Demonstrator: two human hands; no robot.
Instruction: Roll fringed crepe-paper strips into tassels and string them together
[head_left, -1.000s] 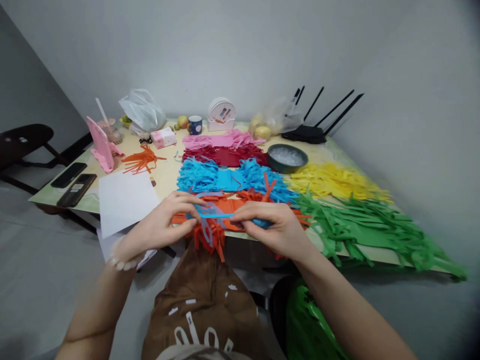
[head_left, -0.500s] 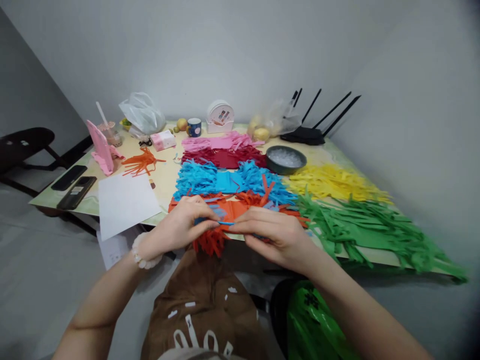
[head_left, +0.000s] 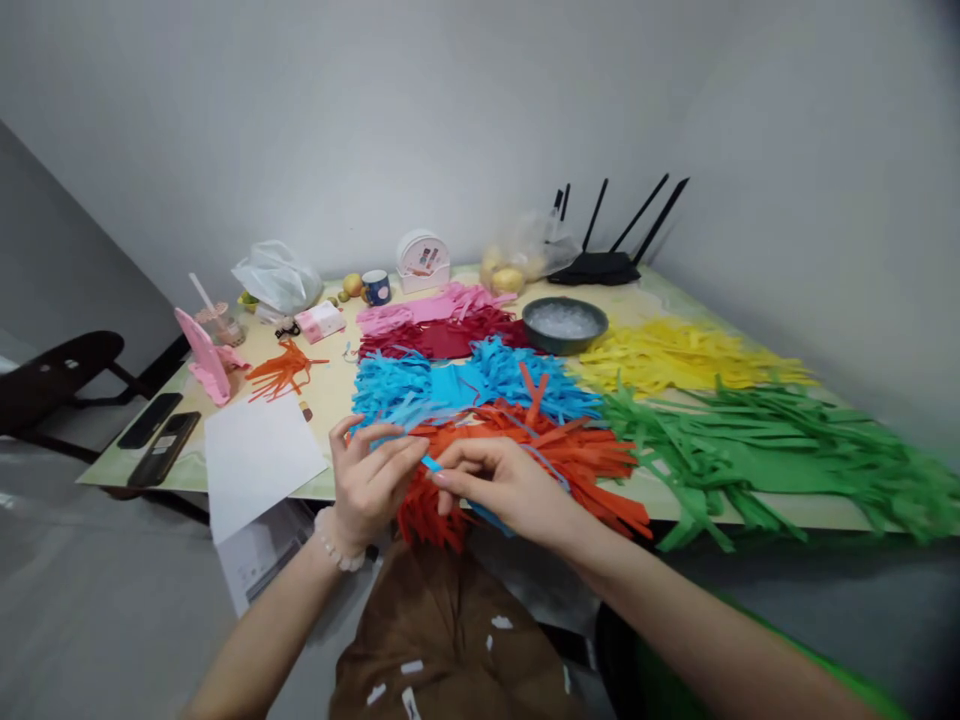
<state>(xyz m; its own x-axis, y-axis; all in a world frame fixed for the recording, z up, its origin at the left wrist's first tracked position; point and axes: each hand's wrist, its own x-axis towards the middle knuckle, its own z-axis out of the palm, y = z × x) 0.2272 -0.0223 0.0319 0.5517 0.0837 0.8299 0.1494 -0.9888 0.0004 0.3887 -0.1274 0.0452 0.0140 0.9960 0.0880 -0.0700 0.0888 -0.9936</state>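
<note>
A narrow blue strip [head_left: 431, 463], of paper or something like it, is stretched between my two hands over the table's front edge. My left hand [head_left: 377, 472] pinches one end with thumb and fingertips. The other end is closed between the thumb and fingers of my right hand [head_left: 499, 482], and more blue trails beneath that hand. Under both hands lies fringed orange paper [head_left: 592, 455], partly hidden by them and hanging over the edge. Just behind it is fringed blue paper [head_left: 382, 385].
Dark red [head_left: 450, 340], pink [head_left: 435, 308], yellow [head_left: 690, 355] and green fringed paper [head_left: 787, 460] cover much of the table. A grey bowl [head_left: 565, 325] stands near a black router [head_left: 596, 268]. White paper [head_left: 259, 450] and two phones [head_left: 165, 445] lie left.
My hands have drawn closer together, and the strip between them has turned from level to slanted. My left hand's fingers are raised more. The view has shifted slightly.
</note>
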